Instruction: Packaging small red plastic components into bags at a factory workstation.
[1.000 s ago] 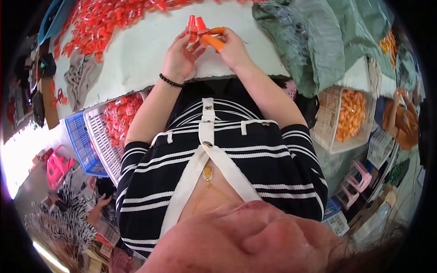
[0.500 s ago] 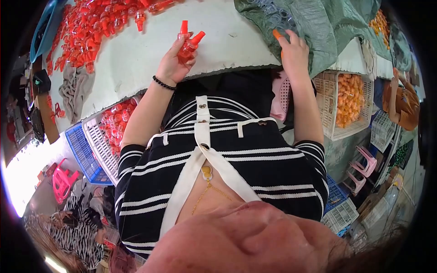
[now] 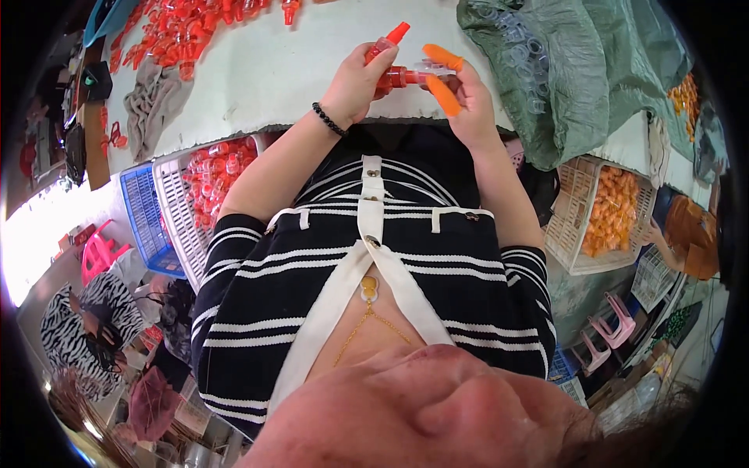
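My left hand (image 3: pixel 353 87) is closed around small red plastic nozzle pieces (image 3: pixel 399 76). One points up and right, another lies sideways toward my right hand. Orange finger covers (image 3: pixel 442 56) sit on the thumb and forefinger of my right hand (image 3: pixel 476 109). Between those two fingers is a clear plastic cap (image 3: pixel 441 69), at the tip of the sideways red piece; whether it is fully seated I cannot tell. Both hands are above the near edge of the white table (image 3: pixel 296 86).
Red pieces (image 3: pixel 175 35) are heaped at the far left, near a grey cloth (image 3: pixel 152 105). On the right, a green sack (image 3: pixel 581 86) holds clear caps (image 3: pixel 523 58). Crates of red parts (image 3: pixel 218 179) and orange parts (image 3: pixel 612 210) flank me. Another person (image 3: pixel 690 234) is at far right.
My right hand has left the sack and come in beside my left hand with a clear cap. The red pieces in my left hand have turned to the right. The whole view has shifted.
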Motion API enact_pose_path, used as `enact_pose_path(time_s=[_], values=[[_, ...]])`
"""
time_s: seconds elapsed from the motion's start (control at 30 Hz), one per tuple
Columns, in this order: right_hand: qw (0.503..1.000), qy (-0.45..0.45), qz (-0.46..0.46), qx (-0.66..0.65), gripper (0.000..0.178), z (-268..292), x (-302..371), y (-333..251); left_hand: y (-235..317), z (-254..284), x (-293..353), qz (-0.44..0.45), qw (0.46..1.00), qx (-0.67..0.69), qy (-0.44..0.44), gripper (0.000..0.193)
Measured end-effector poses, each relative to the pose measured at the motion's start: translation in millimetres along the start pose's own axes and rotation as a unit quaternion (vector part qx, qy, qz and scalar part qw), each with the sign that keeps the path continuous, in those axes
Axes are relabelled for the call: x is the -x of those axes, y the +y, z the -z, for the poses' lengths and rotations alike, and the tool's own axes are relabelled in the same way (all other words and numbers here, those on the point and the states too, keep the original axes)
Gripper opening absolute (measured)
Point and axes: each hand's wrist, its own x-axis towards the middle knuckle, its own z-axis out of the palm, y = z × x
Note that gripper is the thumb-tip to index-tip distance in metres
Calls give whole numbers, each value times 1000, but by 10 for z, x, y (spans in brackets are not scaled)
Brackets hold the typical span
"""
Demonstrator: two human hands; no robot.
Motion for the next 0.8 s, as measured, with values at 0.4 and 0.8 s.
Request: enact_pose_path(time_s=[0.4, 0.8], values=[[952, -97, 42, 287, 47, -23, -38, -57, 47, 68, 54, 102, 992, 42, -57, 40], [990, -22, -122, 72, 23, -36, 57, 193, -38, -69, 196, -401, 860, -314, 34, 38]])
